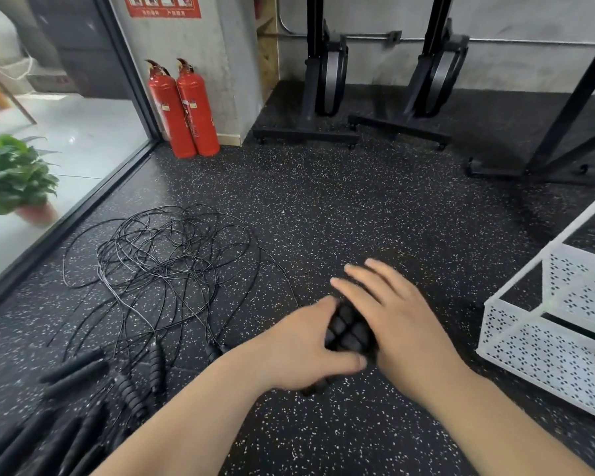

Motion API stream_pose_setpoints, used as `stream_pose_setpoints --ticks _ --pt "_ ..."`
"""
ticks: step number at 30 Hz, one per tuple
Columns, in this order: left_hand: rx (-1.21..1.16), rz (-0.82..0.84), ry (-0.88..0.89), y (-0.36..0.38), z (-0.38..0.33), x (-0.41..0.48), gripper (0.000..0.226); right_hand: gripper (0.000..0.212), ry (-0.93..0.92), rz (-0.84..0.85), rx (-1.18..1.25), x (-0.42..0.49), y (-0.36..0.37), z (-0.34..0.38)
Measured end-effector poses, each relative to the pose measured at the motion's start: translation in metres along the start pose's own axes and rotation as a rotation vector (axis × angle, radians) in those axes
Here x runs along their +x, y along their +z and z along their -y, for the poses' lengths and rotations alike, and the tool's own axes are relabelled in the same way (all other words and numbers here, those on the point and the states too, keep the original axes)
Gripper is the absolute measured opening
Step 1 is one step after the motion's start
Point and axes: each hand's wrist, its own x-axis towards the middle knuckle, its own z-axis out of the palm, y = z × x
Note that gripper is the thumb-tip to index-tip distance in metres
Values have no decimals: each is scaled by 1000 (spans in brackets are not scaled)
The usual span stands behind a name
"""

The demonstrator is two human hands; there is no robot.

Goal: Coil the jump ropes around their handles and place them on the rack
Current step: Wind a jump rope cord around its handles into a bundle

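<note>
Gym corner on a black rubber floor (358, 207) flecked with white
Two red fire extinguishers (196, 111) stand side by side, touching, at the foot of a bare concrete pillar (186, 39) that carries a red notice (164, 5); left of them a glass wall (66, 132) in a dark frame, with a leafy potted plant (11, 173) behind it; along the back wall, under a thin metal pipe (529, 41), two black machines stand upright on wheeled bases (327, 80) (440, 80)
</note>
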Motion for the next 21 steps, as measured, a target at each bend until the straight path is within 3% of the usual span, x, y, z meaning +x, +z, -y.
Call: stream_pose_setpoints --ticks 2,6,10,13,16,19,21 --pt "38 91 0 0 0 -3 42 90 -2 63 -1 2 5 3" --pt "146 115 -25 -4 0 -8 37 57 102 83 25 2 9 12" --pt "545 -120 -3 14 -8 -11 49 48 151 -19 -54 4 26 23" --pt "567 -289 -62 33 -13 -11 59 27 108 -106 -106 7 30 30" --pt "570 -346 -69 33 -10 -9 53 52 101 -41 -4 8 25 26" --pt "558 -348 -53 20 -5 -9 38 86 202 -10 305 9 12 20" --pt "558 -334 -37 11 -4 -10 33 89 233 66 460 11 5 13"
